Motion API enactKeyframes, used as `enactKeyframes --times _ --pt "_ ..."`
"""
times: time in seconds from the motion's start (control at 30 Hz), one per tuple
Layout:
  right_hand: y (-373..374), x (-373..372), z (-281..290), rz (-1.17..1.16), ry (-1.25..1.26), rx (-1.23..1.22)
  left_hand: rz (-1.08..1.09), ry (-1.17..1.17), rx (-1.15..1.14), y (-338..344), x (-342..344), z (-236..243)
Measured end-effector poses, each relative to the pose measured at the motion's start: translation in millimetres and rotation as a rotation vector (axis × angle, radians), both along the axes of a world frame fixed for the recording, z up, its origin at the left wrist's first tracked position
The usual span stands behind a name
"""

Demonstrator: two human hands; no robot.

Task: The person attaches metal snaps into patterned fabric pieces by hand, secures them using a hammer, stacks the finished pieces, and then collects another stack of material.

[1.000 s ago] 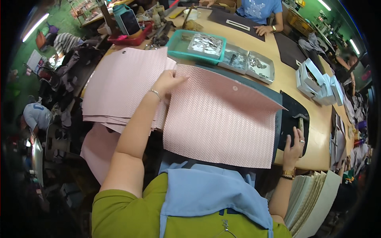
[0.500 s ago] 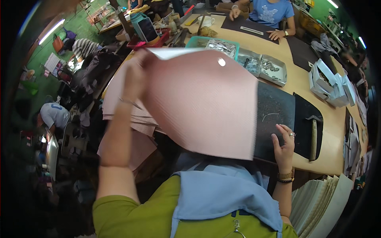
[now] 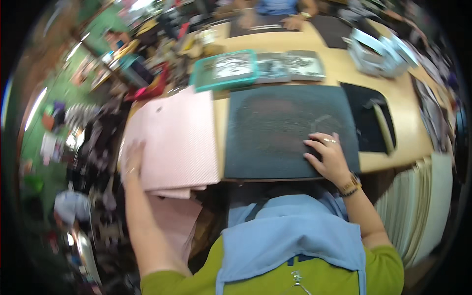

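Observation:
A stack of pale pink textured sheets (image 3: 177, 137) lies at the left of the table, the top one with a small dark hole near its far edge. My left hand (image 3: 133, 160) rests along the left edge of that stack, its fingers stretched out and slightly blurred. To the right of the sheets is a dark, worn rectangular mat (image 3: 275, 118). On its right part my right hand (image 3: 328, 156) lies with fingers apart and a little bent, holding nothing. A thin curved wire-like thing (image 3: 322, 120) lies just beyond those fingers.
A hammer (image 3: 384, 129) lies on a black piece (image 3: 361, 110) right of the mat. Behind stand a teal tray (image 3: 199, 76) and grey boxes of small metal parts (image 3: 305, 66). White boxes (image 3: 378, 54) are farther right. Across the table, another person's hands (image 3: 293, 22) rest near dark material.
The pink sheet lifted by my left hand has come down leftward onto the stack, uncovering the mat. My right hand has moved onto the mat. The view has shifted.

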State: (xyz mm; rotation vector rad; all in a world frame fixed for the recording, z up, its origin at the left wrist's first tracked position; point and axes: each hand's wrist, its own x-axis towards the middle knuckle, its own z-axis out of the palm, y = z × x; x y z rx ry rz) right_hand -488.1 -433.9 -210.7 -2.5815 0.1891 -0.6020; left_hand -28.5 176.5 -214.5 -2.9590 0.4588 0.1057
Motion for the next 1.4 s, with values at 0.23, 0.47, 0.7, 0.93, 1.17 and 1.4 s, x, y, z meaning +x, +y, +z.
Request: enactKeyframes --times 0.23,0.47,0.7,0.93,1.17,1.4 --pt "-11.4 -8.9 -13.7 -0.025 0.035 -0.014 0.148 -0.045 -0.079 8.2 13.2 -15.1" --pt "62.5 43.9 1.1 0.26 -0.025 1.134 0.315 -0.221 -0.502 58.0 -16.7 23.6" --pt "185.6 161.6 33.6 0.398 0.34 1.546 0.922 -0.85 -1.824 -29.3 -169.7 7.3" --pt "243.1 234.3 2.7 0.095 0.447 1.566 0.579 0.16 -2.289 -49.4 -222.4 -25.4" --pt "228.2 259.4 8.1 0.043 0.615 1.476 0.637 0.223 -2.272 -69.2 -191.9 -15.0" --pt "245.4 280.4 20.0 0.408 0.665 1.55 0.567 0.313 -2.312 -55.0 -187.6 -14.0"
